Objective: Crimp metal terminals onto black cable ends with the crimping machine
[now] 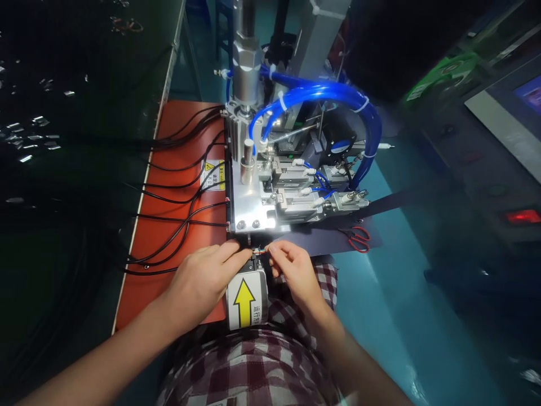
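Note:
My left hand [207, 276] is closed at the near edge of the machine. A black cable [147, 273] runs under it, and thin coloured wires [261, 252] come out by its fingertips; the grip itself is partly hidden. From the other side, my right hand [296, 268] pinches the ends of these wires between thumb and index finger. Just below the wires is a small dark metal fixture [256, 263]. A white cover [247, 299] with a yellow arrow sits in front of it, close to my lap.
Several black cables [186, 220] cross the orange mat [177, 129] into the machine [249, 203]. Thick blue air tubes [321, 90] arch above its metal clamps. Red-handled scissors [359, 239] lie at right on the dark plate. A metal cylinder [246, 70] rises overhead.

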A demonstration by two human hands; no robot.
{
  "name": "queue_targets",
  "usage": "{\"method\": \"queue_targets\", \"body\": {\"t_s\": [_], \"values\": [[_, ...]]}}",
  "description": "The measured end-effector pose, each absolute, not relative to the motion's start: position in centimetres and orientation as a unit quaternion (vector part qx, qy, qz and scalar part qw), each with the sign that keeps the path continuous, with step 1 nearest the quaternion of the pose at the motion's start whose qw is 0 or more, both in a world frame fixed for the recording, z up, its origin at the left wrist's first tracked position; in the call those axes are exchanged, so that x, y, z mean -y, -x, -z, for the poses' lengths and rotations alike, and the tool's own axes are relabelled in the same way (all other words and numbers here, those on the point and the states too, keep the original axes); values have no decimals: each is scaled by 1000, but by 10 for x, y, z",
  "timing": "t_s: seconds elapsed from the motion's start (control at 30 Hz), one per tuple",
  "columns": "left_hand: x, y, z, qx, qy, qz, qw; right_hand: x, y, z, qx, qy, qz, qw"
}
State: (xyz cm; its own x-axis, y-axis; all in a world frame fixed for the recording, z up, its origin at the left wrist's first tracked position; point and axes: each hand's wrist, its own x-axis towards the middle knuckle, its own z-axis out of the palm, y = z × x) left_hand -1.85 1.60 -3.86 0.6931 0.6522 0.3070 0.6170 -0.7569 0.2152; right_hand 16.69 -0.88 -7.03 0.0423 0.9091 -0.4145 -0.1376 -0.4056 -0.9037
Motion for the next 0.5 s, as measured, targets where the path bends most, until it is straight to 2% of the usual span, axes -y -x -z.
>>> {"method": "queue_targets", "body": {"t_s": [0.17,0.37,0.43,0.5], "values": [[-15,19,37,-342,-918,-197,40,5,-156,66,368,608,-548,441],[-15,20,38,-342,-918,-195,48,12,-150,65,576,634,-297,422],[-16,19,38,-340,-918,-196,46,14,-152,66,581,638,-290,414],[-16,19,38,-339,-920,-193,46,14,-153,66,524,642,-367,421]]}}
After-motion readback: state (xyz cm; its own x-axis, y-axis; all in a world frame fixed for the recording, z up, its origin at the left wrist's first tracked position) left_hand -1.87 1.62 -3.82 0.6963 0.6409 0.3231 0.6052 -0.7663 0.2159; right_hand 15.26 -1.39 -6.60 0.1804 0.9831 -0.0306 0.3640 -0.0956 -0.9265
